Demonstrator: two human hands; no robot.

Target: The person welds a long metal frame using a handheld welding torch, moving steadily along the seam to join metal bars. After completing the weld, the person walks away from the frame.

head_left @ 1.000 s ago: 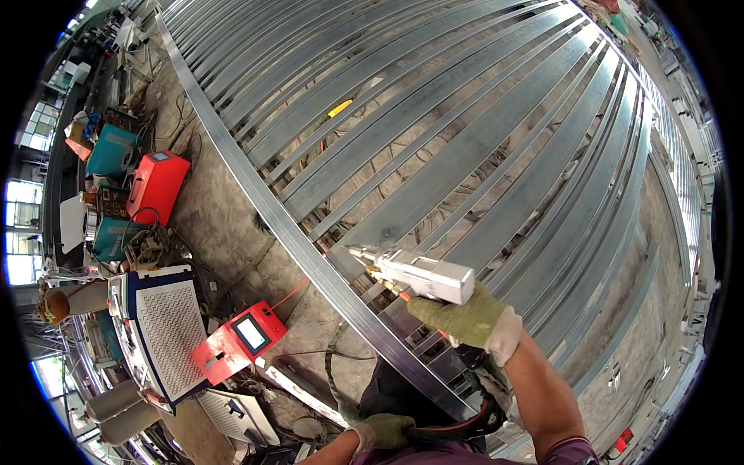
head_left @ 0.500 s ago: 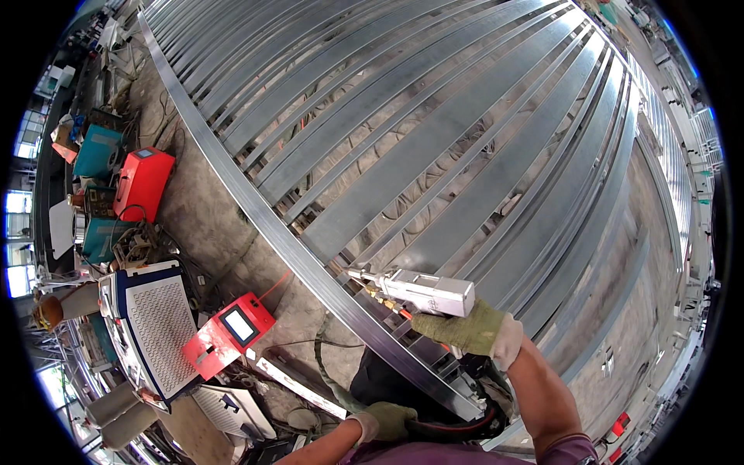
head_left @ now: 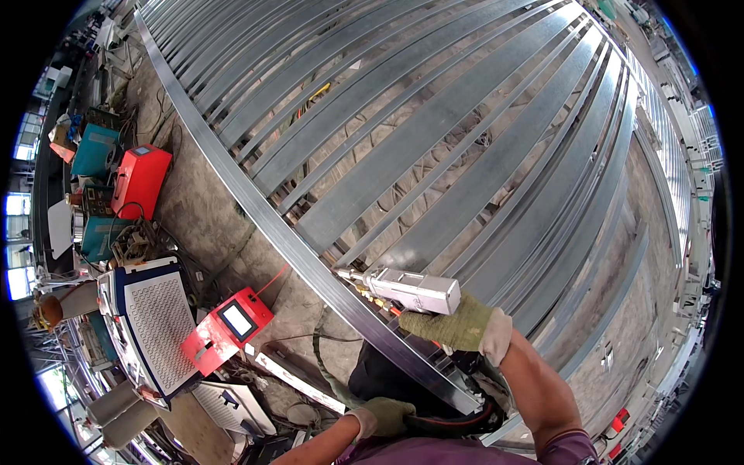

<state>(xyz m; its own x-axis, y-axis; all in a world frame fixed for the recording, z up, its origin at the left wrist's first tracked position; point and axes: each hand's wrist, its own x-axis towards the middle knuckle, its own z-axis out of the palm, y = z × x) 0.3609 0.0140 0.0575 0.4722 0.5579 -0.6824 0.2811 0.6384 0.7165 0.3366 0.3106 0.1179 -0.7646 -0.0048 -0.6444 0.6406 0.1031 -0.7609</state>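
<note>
While the right hand (head_left: 461, 325) has its fingers clamped on the silver handheld welding gun (head_left: 415, 289), nozzle (head_left: 350, 275) near the steel edge rail (head_left: 380, 335), left hand (head_left: 387, 417) has fingers wrapped round black hose (head_left: 453, 424).

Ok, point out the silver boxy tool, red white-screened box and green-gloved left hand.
Silver boxy tool (head_left: 415, 290), head view: body.
Red white-screened box (head_left: 222, 341), head view: casing below screen.
Green-gloved left hand (head_left: 387, 418), head view: middle of glove.
</note>
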